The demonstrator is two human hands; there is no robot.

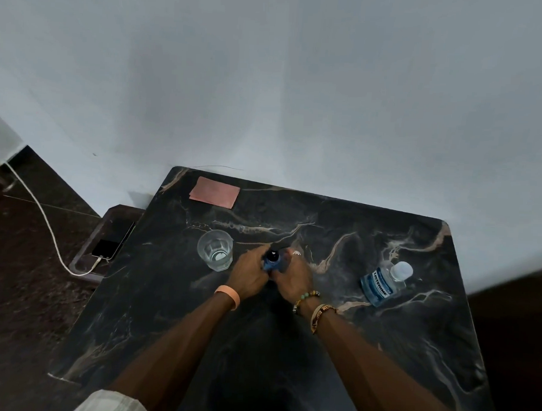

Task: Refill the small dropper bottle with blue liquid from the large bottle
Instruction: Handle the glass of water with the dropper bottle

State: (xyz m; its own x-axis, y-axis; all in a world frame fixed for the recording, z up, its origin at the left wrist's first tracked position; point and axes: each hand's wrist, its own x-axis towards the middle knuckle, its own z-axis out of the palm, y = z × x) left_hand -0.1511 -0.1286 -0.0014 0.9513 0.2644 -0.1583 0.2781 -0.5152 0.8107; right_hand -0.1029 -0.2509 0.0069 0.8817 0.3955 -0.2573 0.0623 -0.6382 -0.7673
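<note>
Both grips are closed round the same thing at the middle of the frame. The left grip (249,271) wraps the blue body of the small dropper bottle (272,260) from the left. The right grip (292,276), a ring on one finger, curls round it from the right with fingers up near its dark top. From here I can't tell whether that top is tight or loosened. The bottle sits low over the dark marbled counter (287,361), and the hands hide whether its base touches.

This looks like the opening step. To do it well, I'd use the left grip as the anchor low on the body and keep the bottle upright. The right one should do all the turning at the cap, then lift the dropper straight out so nothing drips.

The large bottle (381,284), blue-labelled with its pale cap on, is well apart at the right of the frame. A glass (215,249) holding a little clear liquid sits just left of the hands, near enough to knock. A pink card (215,192) lies at the counter's upper left. A phone (111,246) on a white cable (45,220) rests beyond the counter's left edge.
</note>
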